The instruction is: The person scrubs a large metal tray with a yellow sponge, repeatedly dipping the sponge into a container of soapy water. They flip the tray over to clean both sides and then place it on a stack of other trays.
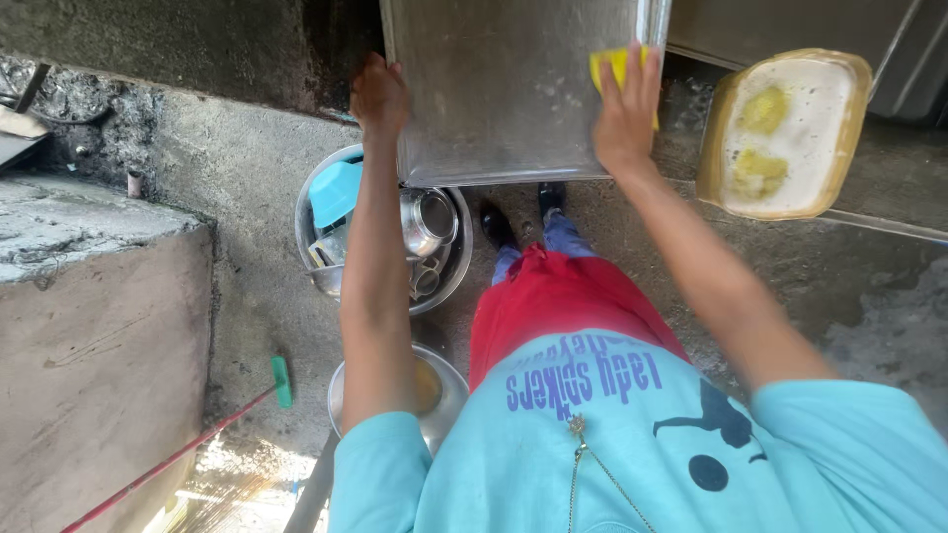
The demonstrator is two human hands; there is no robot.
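Looking down over my own chest, I see both arms stretched out to a large flat steel tray [504,89], square-cornered, dull grey and streaked with scuffs and wet film. It is held up in front of me above the concrete floor [247,227], reaching the top edge of the view.

My left hand [378,97] is clenched on the tray's left edge, fingers curled round the rim. My right hand [625,111] lies flat, fingers spread, pressing a yellow sponge [610,67] against the tray's face near its upper right corner; only a strip of the soft sponge shows past my fingertips.

Below the tray's lower left corner, a round steel basin [321,266] stands on the floor. It holds a shiny steel pot [428,221] lying on its side and a light blue plastic tub [336,190]. Nearer to me, under my left forearm, sits a smaller round steel bowl [439,390] with something yellowish inside.

To the right of the tray, a rounded rectangular plastic container [785,133], yellowish at the rim, is white with suds and two yellow lumps. At the left is a rough concrete block [99,326], and beside it a red-handled broom [178,454] with a green collar lies across the floor. I wear a light blue shirt, red shorts and dark shoes.
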